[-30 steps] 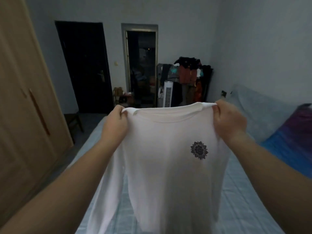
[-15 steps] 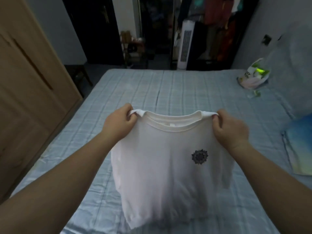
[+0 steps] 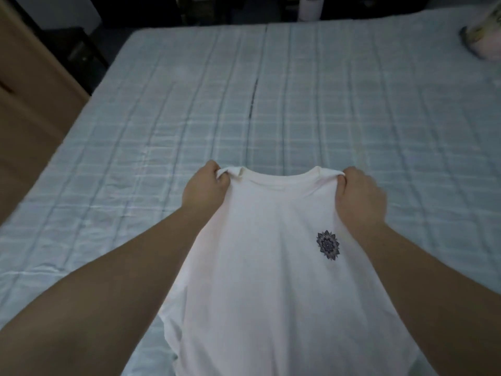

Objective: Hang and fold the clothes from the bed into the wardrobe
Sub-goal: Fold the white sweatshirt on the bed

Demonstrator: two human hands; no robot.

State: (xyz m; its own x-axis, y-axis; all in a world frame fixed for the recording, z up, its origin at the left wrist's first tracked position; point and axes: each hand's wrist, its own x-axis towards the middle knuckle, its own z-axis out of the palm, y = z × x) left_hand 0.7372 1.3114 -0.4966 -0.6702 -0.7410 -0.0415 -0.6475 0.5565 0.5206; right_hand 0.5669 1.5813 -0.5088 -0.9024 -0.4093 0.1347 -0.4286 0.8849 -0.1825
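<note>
I am holding a white T-shirt (image 3: 271,267) up by its shoulders with my 2 hands. My left hand (image 3: 206,191) is pinching the shoulder seam at the shirt's 10 o'clock corner, thumb and fingers curled round a fold of cloth just beside the collar. My right hand (image 3: 357,196) is gripping the other shoulder at 2 o'clock in the same way, fingers closed on the fabric. The collar is stretching between the 2 hands, and the body of the shirt is hanging toward 6 o'clock, between my forearms. A dark floral print (image 3: 328,245) is sitting on the chest, at 7 o'clock from my right hand. The shirt is hanging over the near part of the bed (image 3: 298,104), whose pale blue checked cover is spreading toward 12 o'clock. The wooden wardrobe (image 3: 32,90) is standing at 10 o'clock, beside the bed. A blurred bag (image 3: 485,36) is lying on the cover at 2 o'clock.
</note>
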